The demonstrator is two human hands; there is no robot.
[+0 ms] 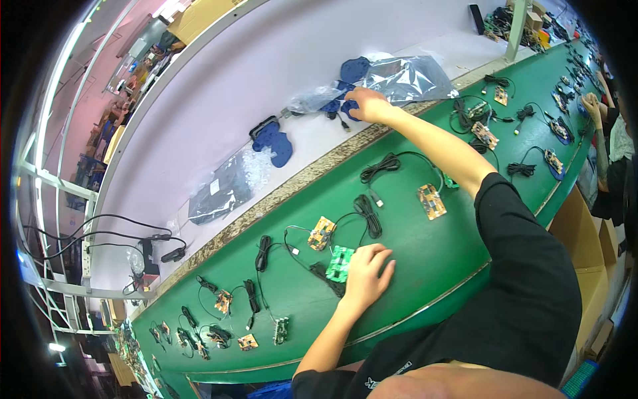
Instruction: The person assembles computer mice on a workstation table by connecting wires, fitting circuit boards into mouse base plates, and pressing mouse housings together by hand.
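R hand (371, 106) is up at the white shelf (318, 139) behind the far edge of the green workbench (425, 266), fingers bent, tips right at a dark-blue rounded piece (347, 109); can't tell if they're pinching it. Piece lies just L of that palm, nr the shelf's front edge; long axis unclear, partly covered. R's def. the closer hand. L hand (367, 274) is nearer the workbench's front edge, thumb apart from loosely bent fingers, nothing visible in them; green PCB (339, 264) sits immediately L of it, long axis approx. front-to-back, fingertips pointing away.
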